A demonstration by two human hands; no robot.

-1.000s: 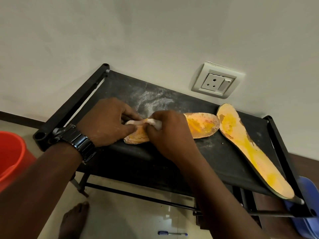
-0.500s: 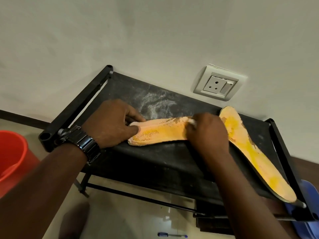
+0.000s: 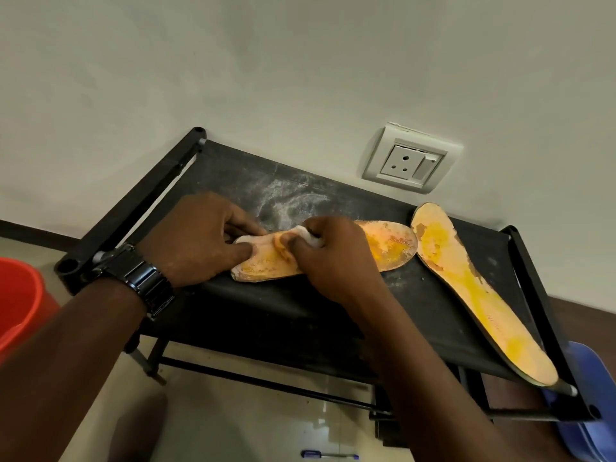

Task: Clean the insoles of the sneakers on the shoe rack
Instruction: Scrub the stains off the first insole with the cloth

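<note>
The worn orange insole (image 3: pixel 390 245) lies flat across the middle of the shoe rack's (image 3: pixel 300 315) black top shelf. My right hand (image 3: pixel 333 258) is curled round a small white cloth (image 3: pixel 313 237) and presses it onto the insole near its left end. My left hand (image 3: pixel 200 238), a dark watch (image 3: pixel 140 281) on its wrist, pins that end between thumb and fingers. A second insole (image 3: pixel 466 288) lies just beside the first, on its right, running toward the near right corner. A wall socket (image 3: pixel 410 158) sits behind, a red bucket (image 3: pixel 20 305) stands at the far left, and a pen (image 3: pixel 330 456) lies on the floor.
</note>
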